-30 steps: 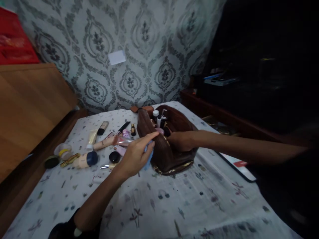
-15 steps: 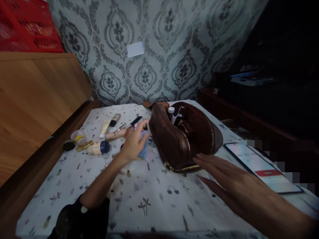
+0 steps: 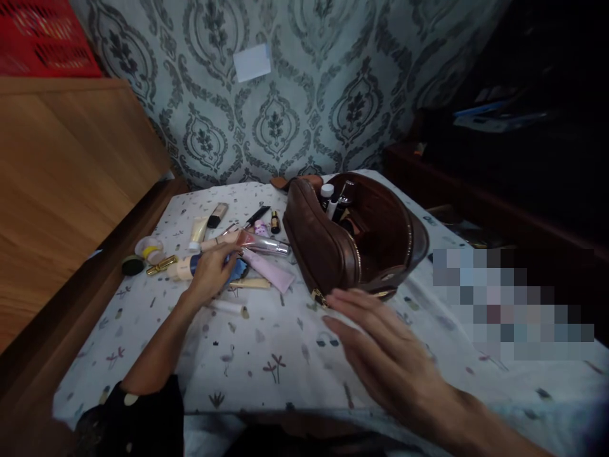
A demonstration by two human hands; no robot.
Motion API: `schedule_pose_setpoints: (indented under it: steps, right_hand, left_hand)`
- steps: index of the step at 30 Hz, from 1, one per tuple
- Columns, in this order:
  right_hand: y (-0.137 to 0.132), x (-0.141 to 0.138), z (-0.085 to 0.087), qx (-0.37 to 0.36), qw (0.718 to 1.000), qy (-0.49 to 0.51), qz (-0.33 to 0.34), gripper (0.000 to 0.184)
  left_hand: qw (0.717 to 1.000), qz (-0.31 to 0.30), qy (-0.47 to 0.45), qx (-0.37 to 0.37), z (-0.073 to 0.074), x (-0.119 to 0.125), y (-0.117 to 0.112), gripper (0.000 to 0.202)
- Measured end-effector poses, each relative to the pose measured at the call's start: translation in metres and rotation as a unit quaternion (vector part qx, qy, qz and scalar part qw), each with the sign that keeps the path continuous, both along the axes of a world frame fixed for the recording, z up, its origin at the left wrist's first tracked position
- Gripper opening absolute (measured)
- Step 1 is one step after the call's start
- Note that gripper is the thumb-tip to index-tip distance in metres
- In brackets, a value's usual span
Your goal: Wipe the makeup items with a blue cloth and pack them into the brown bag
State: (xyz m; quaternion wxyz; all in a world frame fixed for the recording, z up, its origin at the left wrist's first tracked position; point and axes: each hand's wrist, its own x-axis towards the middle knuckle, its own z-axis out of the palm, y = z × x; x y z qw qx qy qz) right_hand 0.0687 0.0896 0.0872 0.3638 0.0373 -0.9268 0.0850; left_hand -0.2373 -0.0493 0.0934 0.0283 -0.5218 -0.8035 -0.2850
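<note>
A brown leather toiletry bag [image 3: 318, 235] stands unzipped, with a white-capped bottle [image 3: 327, 192] and other small items inside. My left hand [image 3: 212, 271] is among the cosmetics, fingers curled around a small blue object [image 3: 239, 269], mostly covered, whose kind I cannot make out. Beside that hand lie a pink tube [image 3: 271, 271], a clear lip gloss tube [image 3: 266, 244], and a cream bottle with a blue cap [image 3: 181, 269]. My right hand [image 3: 380, 330] holds nothing; its fingers stretch out by the bag's front zipper corner.
To the left lie a gold tube [image 3: 162, 265], a dark round lid [image 3: 132, 265] and a cream tube [image 3: 198, 232]. A wooden cabinet [image 3: 71, 165] borders the table on the left, topped by a red basket [image 3: 47, 44]. Patterned wallpaper [image 3: 276, 120] rises behind.
My left hand has moved left and toward me with the blue object, uncovering the pink tube and lip gloss. My right hand has shifted left along the bag's front. The view has tilted down slightly.
</note>
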Motion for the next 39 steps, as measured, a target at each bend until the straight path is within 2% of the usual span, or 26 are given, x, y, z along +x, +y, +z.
schedule_pose_setpoints:
  steps: [1, 3, 8, 11, 16, 19, 21, 23, 27, 29, 32, 35, 39]
  right_hand:
    - [-0.006, -0.010, -0.004, -0.002, 0.999, -0.018, 0.027, 0.045]
    - [-0.019, -0.035, -0.013, -0.027, 0.997, -0.066, 0.026, 0.041]
    - [-0.034, -0.104, -0.034, -0.115, 0.963, -0.229, -0.080, 0.056]
    - [-0.030, -0.126, -0.040, -0.142, 0.946, -0.271, -0.112, 0.059]
    - [-0.019, -0.127, -0.052, -0.177, 0.947, -0.248, -0.097, 0.061]
    - [-0.016, -0.124, -0.059, -0.227, 0.952, -0.197, -0.064, 0.061]
    - [-0.015, -0.124, -0.063, -0.277, 0.949, -0.147, -0.035, 0.059]
    - [-0.014, -0.123, -0.067, -0.337, 0.937, -0.096, -0.007, 0.059]
    - [-0.014, -0.122, -0.073, -0.470, 0.881, -0.050, 0.017, 0.059]
    - [-0.016, -0.122, -0.076, -0.519, 0.853, -0.053, 0.021, 0.059]
    - [-0.020, -0.122, -0.077, -0.562, 0.825, -0.057, 0.006, 0.058]
    - [-0.023, -0.123, -0.073, -0.546, 0.836, -0.048, 0.001, 0.055]
    - [-0.022, -0.119, -0.063, -0.458, 0.888, -0.022, 0.025, 0.059]
  left_hand:
    - [1.000, -0.013, 0.015, -0.017, -0.001, 0.003, -0.002, 0.034]
    - [0.997, -0.037, 0.049, -0.051, -0.004, 0.008, -0.004, 0.034]
    - [0.988, -0.022, 0.108, -0.112, -0.007, 0.010, -0.010, 0.033]
    - [0.980, -0.021, 0.113, -0.165, -0.002, 0.005, -0.013, 0.033]
    - [0.968, -0.009, 0.132, -0.213, 0.015, -0.005, -0.017, 0.028]
    - [0.975, 0.010, 0.129, -0.178, 0.019, -0.002, -0.011, 0.028]
    - [0.984, 0.000, 0.138, -0.115, 0.014, 0.007, -0.002, 0.029]
    - [0.984, -0.041, 0.161, -0.060, 0.003, 0.018, 0.008, 0.032]
    - [0.961, -0.131, 0.244, -0.025, -0.021, 0.036, 0.023, 0.033]
    - [0.952, -0.135, 0.273, -0.019, -0.029, 0.037, 0.026, 0.032]
    - [0.955, -0.101, 0.281, -0.003, -0.032, 0.028, 0.025, 0.037]
    - [0.962, -0.072, 0.264, 0.011, -0.031, 0.018, 0.022, 0.042]
    - [0.968, -0.057, 0.243, 0.007, -0.032, 0.012, 0.021, 0.045]
